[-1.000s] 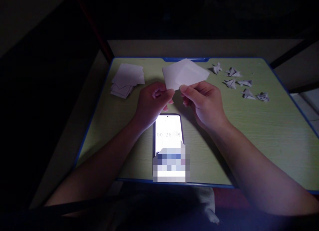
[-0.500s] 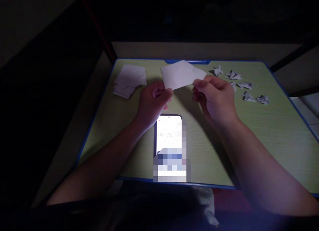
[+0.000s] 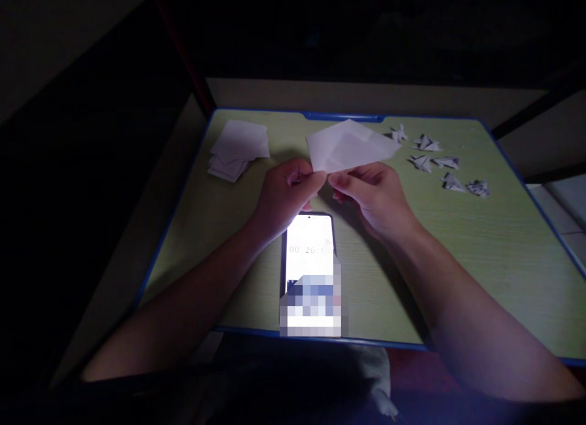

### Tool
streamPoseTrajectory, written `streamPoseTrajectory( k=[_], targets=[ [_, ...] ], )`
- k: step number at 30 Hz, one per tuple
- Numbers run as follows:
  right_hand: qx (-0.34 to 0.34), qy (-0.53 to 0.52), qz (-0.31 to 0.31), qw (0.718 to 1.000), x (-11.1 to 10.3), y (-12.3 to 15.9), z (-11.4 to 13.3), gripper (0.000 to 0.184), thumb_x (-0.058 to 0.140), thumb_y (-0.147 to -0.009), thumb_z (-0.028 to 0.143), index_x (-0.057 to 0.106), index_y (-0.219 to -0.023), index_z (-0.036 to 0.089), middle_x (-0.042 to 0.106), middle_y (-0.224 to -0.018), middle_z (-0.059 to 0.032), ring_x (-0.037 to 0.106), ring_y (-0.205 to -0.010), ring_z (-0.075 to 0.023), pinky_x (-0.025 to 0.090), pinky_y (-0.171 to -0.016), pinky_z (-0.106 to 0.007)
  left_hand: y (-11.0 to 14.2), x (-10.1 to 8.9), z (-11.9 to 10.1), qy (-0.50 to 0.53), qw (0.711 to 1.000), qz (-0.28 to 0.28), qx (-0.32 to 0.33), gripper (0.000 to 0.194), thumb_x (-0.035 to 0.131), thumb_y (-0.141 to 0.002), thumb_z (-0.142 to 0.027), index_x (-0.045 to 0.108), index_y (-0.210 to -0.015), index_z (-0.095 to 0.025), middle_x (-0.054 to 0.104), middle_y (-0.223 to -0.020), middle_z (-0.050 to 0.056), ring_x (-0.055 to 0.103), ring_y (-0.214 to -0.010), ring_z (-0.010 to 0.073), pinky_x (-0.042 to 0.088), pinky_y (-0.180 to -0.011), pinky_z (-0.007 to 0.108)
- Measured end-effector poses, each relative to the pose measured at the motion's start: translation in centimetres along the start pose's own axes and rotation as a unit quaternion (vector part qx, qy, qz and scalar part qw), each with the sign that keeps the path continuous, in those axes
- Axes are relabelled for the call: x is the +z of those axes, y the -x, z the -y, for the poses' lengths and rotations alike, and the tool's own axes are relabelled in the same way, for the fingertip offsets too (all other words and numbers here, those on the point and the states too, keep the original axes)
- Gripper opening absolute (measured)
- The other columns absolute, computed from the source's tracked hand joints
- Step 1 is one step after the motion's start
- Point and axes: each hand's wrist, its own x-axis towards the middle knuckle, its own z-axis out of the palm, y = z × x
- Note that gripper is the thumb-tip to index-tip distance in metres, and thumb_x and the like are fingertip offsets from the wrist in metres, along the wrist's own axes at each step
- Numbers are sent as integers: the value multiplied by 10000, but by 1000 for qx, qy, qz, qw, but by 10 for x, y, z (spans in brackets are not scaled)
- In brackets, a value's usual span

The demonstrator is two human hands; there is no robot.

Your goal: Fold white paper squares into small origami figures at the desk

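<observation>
A folded sheet of white paper (image 3: 350, 147) is held up above the middle of the table, its pointed end toward the right. My left hand (image 3: 288, 196) pinches its lower left corner between thumb and fingers. Close beside it, my right hand (image 3: 370, 196) grips the lower edge, thumb on the near side; the two thumbs almost meet. Under the hands lies a phone (image 3: 310, 248) with a lit screen showing a running timer, its lower part blurred out.
A stack of white paper sheets (image 3: 240, 141) lies at the table's back left. Several small folded paper pieces (image 3: 425, 143) sit at the back right. The light green table (image 3: 494, 260) has a blue rim, with a blue handle (image 3: 343, 116) at the far edge.
My right hand has slid left along the paper's lower edge, from its right end to beside my left hand. The paper has shifted slightly right, and its right point now hangs free.
</observation>
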Motion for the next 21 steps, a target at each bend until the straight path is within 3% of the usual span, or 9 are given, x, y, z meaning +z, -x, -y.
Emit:
streamPoseTrajectory(
  k=[5, 12, 21],
  targets=[
    [10, 2, 26, 1000, -1, -1, -1, 304, 755, -745, 309, 580, -521, 204, 496, -498, 34, 429, -516, -96, 331, -512, -276, -1, -2, 1, -5, 1000, 14, 8, 181, 632, -703, -201, 495, -586, -181, 482, -517, -56, 433, -422, 45, 398, -347, 124],
    [37, -44, 10, 998, -1, -3, -6, 63, 710, -696, 217, 660, -690, 178, 618, -614, 27, 501, -531, -92, 384, -526, -261, 1, -4, 0, -38, 997, 45, 39, 172, 612, -682, -239, 483, -579, -188, 485, -511, -50, 443, -417, 59, 394, -343, 152],
    [33, -44, 17, 998, -4, -3, -13, 43, 671, -690, 210, 663, -718, 179, 623, -640, 12, 523, -570, -110, 414, -553, -274, 2, -4, -3, -76, 992, 57, 87, 200, 615, -704, -224, 488, -557, -178, 480, -509, -41, 448, -463, 57, 354, -376, 141]
  ],
)
